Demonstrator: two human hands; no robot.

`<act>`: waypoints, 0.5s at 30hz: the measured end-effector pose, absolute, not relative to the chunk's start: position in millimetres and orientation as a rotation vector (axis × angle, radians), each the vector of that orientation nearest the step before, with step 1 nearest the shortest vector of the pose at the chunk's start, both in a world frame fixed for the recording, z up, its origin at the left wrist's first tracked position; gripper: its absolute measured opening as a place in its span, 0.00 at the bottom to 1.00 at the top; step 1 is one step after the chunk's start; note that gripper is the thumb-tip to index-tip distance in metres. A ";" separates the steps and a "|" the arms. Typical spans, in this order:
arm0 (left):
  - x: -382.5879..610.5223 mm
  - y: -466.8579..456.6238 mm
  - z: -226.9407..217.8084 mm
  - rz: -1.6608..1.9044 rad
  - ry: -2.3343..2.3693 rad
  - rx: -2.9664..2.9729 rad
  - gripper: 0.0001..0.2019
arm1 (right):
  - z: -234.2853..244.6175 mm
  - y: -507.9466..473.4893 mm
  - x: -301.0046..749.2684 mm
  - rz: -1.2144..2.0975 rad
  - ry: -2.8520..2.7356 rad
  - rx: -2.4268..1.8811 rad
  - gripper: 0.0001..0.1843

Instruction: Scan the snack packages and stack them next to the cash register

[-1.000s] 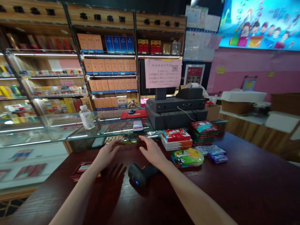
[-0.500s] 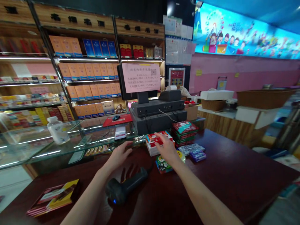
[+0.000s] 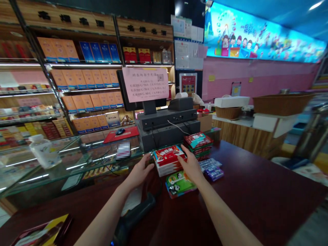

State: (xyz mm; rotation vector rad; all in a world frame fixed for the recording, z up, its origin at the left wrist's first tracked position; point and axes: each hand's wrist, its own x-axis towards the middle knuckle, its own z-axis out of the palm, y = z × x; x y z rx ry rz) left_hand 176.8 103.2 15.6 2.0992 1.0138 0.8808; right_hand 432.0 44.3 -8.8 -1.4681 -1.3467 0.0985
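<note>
A stack of red-and-white snack packs [image 3: 167,155] lies on the dark counter, in front of the cash register. My left hand [image 3: 139,172] is at the stack's left side, fingers and thumb apart, with nothing held. At the right end of the stack is my right hand [image 3: 191,165], its thumb and fingers spread against the corner without wrapping round it. Green packs with panda pictures [image 3: 178,182] lie just below. A black barcode scanner [image 3: 137,213] rests beside my left forearm, partly covered by it.
Red-and-green packs [image 3: 198,140] are piled behind my right hand, with purple packs [image 3: 214,173] nearby. A yellow-and-maroon box [image 3: 42,232] sits at the lower left. The cash register [image 3: 167,119] stands behind; a white bottle [image 3: 43,150] is on the glass case.
My right hand has moved from the top of the red stack to its right end. My left hand has come closer to its left side. The view has shifted slightly right.
</note>
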 end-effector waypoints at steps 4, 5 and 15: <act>183.8 106.5 14.2 0.918 0.976 2.048 0.28 | -14.6 47.9 432.5 0.118 -1.338 -1.460 0.31; 185.8 106.6 15.3 0.921 0.968 2.034 0.28 | -15.3 48.6 433.0 0.120 -1.341 -1.457 0.31; 198.2 98.6 26.6 0.937 0.852 1.926 0.24 | -17.2 43.0 429.4 0.047 -1.397 -1.463 0.30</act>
